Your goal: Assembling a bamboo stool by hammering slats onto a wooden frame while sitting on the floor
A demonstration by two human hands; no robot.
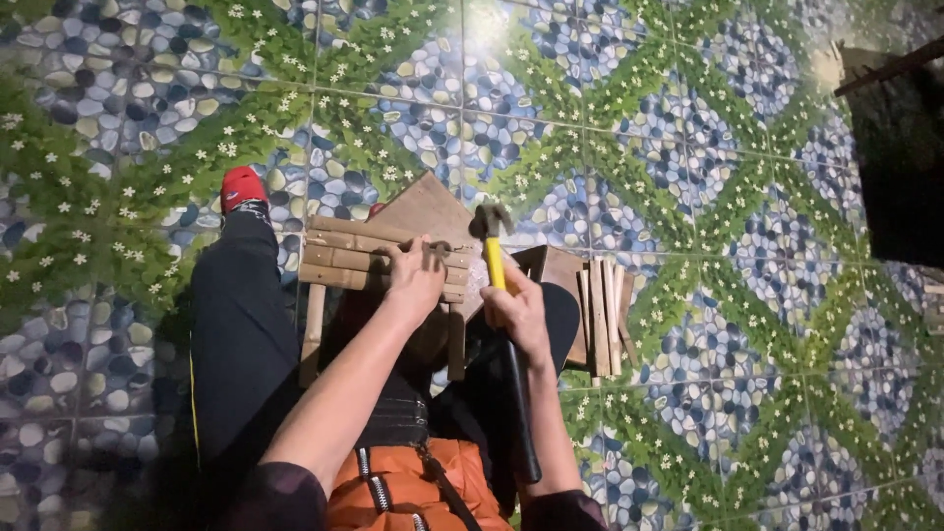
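Seen from above, we sit on a pebble-and-flower tiled floor (688,118) with a slatted wooden frame (344,258) resting across our lap, at about 11 o'clock from the hands. Our left hand (418,280) lies closed on the frame's right end, fingertips pinched as if around a nail, though the nail itself is too small to make out. Our right hand (519,313) is wrapped tight around a hammer (497,261), gripping where the yellow shaft meets the black handle, its steel head poised at 12 o'clock just beside the left fingers. A pile of loose slats (600,315) lies at 3 o'clock; a red shoe (241,187) shows at 10 o'clock. We judge the frame light, stiff and rough, best held by its rails; the hammer is head-heavy, steadier gripped lower on the handle.
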